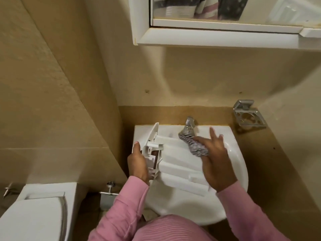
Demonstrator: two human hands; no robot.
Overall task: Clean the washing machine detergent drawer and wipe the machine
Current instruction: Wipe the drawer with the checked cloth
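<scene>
Drawer point(180, 164), white plastic, detergent type, front end gripped by left hand point(139, 164); grey patterned cloth point(196, 145) clutched by right hand point(217, 162), touching drawer; white ceramic sink point(238, 159) beneath.

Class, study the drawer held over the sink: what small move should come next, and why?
Probably draw the cloth along the drawer: the left hand steadies it by its front panel over the sink, and the right hand holds the cloth at its far end.

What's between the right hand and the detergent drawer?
A grey patterned cloth, which the right hand holds against the detergent drawer; the head view shows it.
</scene>
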